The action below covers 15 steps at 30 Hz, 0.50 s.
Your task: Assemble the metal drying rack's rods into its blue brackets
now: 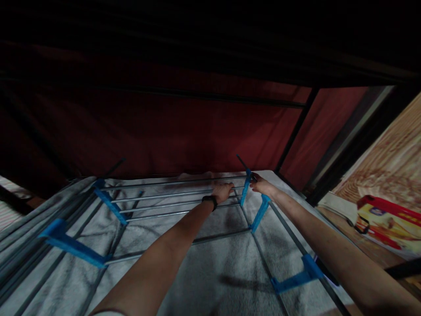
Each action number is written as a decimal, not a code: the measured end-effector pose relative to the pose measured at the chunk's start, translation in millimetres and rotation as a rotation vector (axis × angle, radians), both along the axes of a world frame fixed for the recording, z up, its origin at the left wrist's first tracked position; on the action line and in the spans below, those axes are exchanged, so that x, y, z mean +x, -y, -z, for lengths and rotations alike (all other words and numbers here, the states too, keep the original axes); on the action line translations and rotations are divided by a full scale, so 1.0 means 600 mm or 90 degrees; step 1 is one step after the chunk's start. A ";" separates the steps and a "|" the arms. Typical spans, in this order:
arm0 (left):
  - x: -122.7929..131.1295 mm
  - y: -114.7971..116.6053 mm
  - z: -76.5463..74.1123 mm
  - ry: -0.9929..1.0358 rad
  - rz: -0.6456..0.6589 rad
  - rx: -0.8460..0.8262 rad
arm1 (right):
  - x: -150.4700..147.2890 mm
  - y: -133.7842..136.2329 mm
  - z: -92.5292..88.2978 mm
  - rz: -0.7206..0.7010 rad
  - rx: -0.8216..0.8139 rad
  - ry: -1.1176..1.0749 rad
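A rack frame of grey metal tubes and blue plastic brackets lies on a grey blanket (213,272). My left hand (223,192), with a dark band on the wrist, is closed around a metal tube (184,192) near its right end. That end meets a blue bracket (245,191). On the outer side of this bracket, the fingers of my right hand (261,184) pinch at its upper part. Another blue bracket (260,213) sits just below my right wrist. Opposite, a matching blue bracket (111,205) takes the left ends of several tubes.
More blue brackets stand nearer, at left (77,245) and right (297,278). Dark metal bars (296,131) and a red cloth (184,136) rise behind the blanket. A red and yellow package (391,224) lies at far right. Darkness covers the top.
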<state>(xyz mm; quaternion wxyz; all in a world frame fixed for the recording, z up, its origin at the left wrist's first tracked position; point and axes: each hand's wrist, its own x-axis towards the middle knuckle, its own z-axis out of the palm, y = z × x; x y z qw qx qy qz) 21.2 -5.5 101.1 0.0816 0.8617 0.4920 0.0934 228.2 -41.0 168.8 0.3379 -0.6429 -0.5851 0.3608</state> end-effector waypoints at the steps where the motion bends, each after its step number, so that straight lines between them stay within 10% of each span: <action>1: 0.002 0.000 0.001 -0.004 -0.005 0.003 | 0.002 -0.004 0.003 0.005 -0.004 -0.001; 15: 0.000 -0.004 0.005 0.008 0.007 -0.001 | 0.003 -0.013 0.006 0.005 -0.016 0.014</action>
